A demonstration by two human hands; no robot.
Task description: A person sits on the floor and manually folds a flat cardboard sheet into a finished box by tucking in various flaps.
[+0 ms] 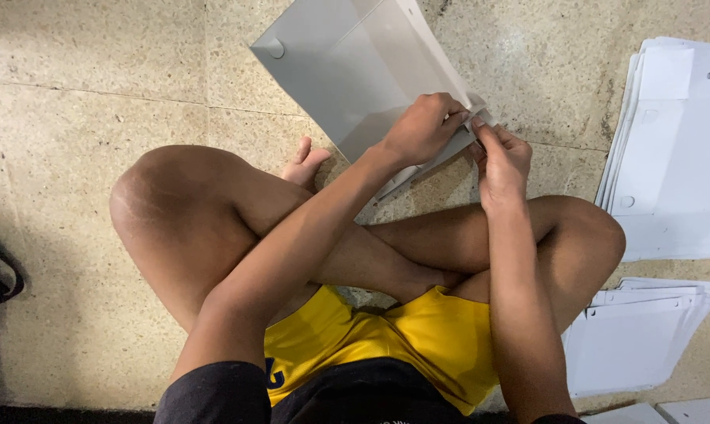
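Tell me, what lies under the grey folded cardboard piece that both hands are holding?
Under the grey folded cardboard piece lie beige speckled stone floor tiles and a bare foot's toes. The left hand and right hand pinch its lower edge. The floor directly beneath is covered.

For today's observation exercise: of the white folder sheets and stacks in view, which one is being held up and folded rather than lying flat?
The white folder sheet pinched by the left hand and right hand, raised above the floor; the stacks at right lie flat, untouched.

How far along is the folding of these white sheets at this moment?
Both hands, left hand and right hand, pinch a corner of a partly folded grey-white sheet. Flat white stacks lie to the right, seemingly unfolded. No finished piece is visible.
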